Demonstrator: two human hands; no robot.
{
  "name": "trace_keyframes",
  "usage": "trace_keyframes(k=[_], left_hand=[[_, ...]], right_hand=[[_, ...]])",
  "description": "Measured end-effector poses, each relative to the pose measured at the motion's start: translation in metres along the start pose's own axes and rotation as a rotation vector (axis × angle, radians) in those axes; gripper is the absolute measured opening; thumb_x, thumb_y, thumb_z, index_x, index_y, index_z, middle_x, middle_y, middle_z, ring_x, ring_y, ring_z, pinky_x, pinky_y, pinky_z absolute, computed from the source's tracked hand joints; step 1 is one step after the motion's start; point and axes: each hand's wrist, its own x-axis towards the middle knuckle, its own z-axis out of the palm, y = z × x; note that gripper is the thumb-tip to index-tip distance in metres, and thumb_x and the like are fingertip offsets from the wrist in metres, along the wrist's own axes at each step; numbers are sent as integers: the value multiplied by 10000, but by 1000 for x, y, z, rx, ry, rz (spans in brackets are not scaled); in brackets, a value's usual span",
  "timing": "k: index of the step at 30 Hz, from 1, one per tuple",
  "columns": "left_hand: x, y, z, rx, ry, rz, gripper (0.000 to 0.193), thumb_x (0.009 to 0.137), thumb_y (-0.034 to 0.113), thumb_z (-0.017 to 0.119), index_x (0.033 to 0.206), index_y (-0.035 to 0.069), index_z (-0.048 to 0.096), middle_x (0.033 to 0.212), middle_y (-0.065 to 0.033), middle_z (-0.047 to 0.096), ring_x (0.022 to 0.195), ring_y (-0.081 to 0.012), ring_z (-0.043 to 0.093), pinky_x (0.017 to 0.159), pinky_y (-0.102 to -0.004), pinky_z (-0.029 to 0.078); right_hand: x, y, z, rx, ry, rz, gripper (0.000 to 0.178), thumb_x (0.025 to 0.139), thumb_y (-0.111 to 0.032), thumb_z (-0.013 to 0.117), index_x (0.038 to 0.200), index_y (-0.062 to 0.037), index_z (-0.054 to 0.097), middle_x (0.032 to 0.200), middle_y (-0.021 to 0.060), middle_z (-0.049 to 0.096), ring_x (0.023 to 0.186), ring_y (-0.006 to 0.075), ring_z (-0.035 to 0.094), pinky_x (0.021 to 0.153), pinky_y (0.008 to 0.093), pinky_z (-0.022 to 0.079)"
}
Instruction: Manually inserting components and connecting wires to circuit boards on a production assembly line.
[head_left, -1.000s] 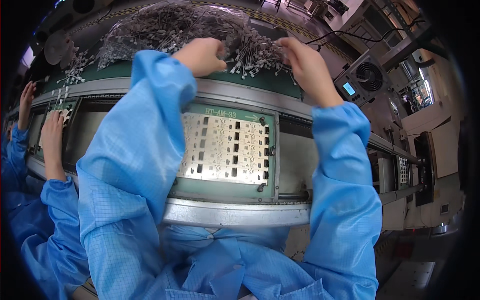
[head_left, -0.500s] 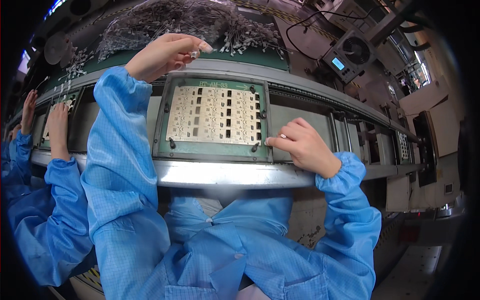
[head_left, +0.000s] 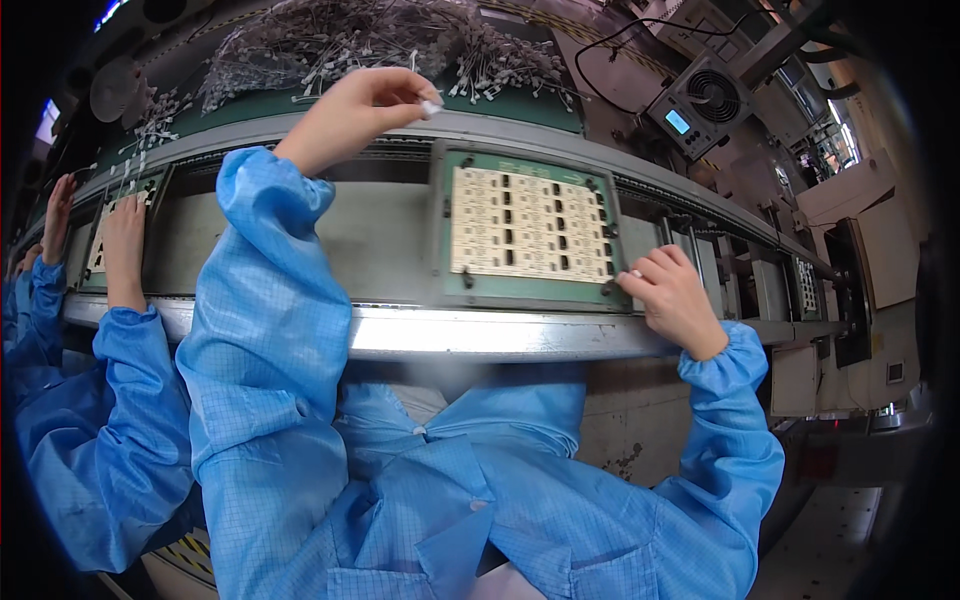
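Note:
A green carrier tray (head_left: pixel 540 292) on the conveyor holds a cream-coloured panel of small circuit boards (head_left: pixel 532 222), with dark parts set in columns. Black clips stand at the tray's corners. My left hand (head_left: pixel 358 112) is raised beyond the rail, left of the tray. Its thumb and index finger pinch a small white connector (head_left: pixel 431 108). By the tray's lower right corner, my right hand (head_left: pixel 672 297) has its fingers curled closed. A tiny white spot shows at those fingertips; whether it is a held piece or a nail cannot be made out.
A tangled heap of white-ended wire leads (head_left: pixel 360 45) covers the green surface beyond the conveyor. A co-worker's hands (head_left: pixel 122 245) work over another tray at the left. A fan unit with a lit display (head_left: pixel 700 105) stands at the far right. The metal front rail (head_left: pixel 480 335) runs before me.
The tray has shifted right along the conveyor, and my right hand has moved right with it. My left hand has moved slightly right, still pinching the white connector.

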Motion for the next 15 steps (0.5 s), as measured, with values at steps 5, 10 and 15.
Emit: trace_keyframes(k=[5,10,15], left_hand=[[-7,-4,29,109,-50,91,253,907,81,616,1142,4,669,984,-50,684,830,-133,606,757,-314,522],[-4,-4,59,334,-34,266,284,823,73,678,1097,0,676,905,-169,667,821,-325,652,744,-395,529],[-4,-2,61,264,14,208,624,821,-19,655,1423,58,512,873,-144,633,772,-304,639,734,-387,531]], right_hand=[[38,5,-31,201,224,293,311,952,48,515,1231,-53,609,894,104,640,845,284,613,766,374,494],[108,26,-18,436,509,252,177,1023,-55,559,1177,-19,640,970,116,650,837,218,628,729,320,492],[156,26,3,489,521,251,154,1007,-122,647,1058,17,689,911,49,610,713,120,543,646,258,432]])
